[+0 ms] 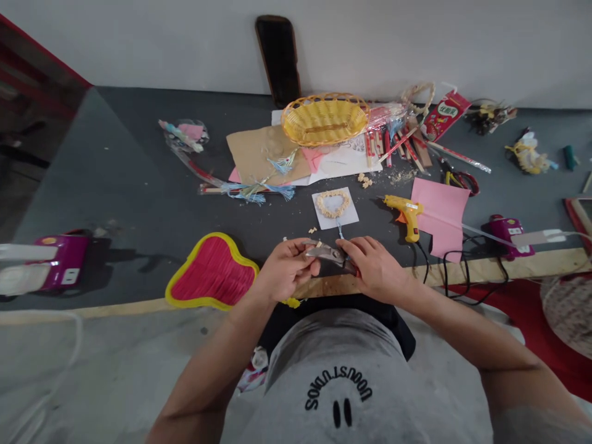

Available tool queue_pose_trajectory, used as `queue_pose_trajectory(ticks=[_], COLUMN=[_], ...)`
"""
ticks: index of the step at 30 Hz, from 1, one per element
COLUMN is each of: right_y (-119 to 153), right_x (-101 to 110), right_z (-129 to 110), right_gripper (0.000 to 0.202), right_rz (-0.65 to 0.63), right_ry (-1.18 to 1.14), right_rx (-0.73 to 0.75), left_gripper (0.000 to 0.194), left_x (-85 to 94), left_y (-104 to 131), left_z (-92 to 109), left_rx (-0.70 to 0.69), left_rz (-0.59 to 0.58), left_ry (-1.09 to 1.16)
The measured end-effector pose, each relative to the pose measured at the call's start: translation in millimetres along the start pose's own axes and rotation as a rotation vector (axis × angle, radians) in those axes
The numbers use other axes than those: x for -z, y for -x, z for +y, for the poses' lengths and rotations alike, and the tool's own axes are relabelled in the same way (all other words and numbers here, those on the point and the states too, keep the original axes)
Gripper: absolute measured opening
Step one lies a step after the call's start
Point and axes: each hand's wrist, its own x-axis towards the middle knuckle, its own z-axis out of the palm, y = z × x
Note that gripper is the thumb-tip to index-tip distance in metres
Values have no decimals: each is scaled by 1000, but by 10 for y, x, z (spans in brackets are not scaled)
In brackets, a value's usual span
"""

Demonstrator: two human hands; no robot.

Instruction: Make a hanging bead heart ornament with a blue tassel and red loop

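Over the table's front edge, my right hand [382,265] is closed round the handles of metal-jawed pliers [327,253]. The jaws point left toward my left hand [287,268], whose fingers are pinched at their tip. A small pale piece [319,245] shows between those fingertips and the jaws; its exact kind is too small to tell. Just beyond my hands, a ring of pale bits [332,204] lies on a white paper square [352,216], a light-blue cord [340,229] hanging from it toward my right hand. Loose pale crumbs [312,230] lie near my left fingers.
A yellow glue gun [406,213] rests right of the paper, by pink paper [441,209]. Left stands a red, yellow-rimmed shape [210,271]. Behind are a yellow basket [324,123], blue tassels [259,191] and a leaning phone [279,58]. Purple power blocks [511,234] sit at both sides, with cables.
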Motion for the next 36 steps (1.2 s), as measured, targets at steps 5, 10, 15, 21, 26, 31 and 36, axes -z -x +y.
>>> queue_pose_trajectory(ticks=[5,10,15,21,26,31,36], right_y=[-4,-61,-76,-41,-51,-80,-77], right_x=[-20,38,119,130,52,27,81], right_z=[13,21,-39,-20,4,-16,52], right_gripper=[46,51,55,66,52,20,19], right_rz=[-58,-100,-70,-69,-46,-91,-94], right_ry=[-2,23,59,53,18,7,94], right_rx=[-33,-124,-172,-87,-32,-63,-106], left_gripper=[28,26,17,21,30,38,37], left_x=[-7,-100,-110,-26,-44,-86,-9], left_y=[-50,-58,-36,-47,-34,-50,2], left_z=[-52,-72,-61,-39,2,-50,-48], left_rx=[31,-200,-428,-123,-20,-86,-188], left_rz=[-25,135,317,112,50,78,153], left_ry=[26,-222,-541,-204,-67,-147,-275])
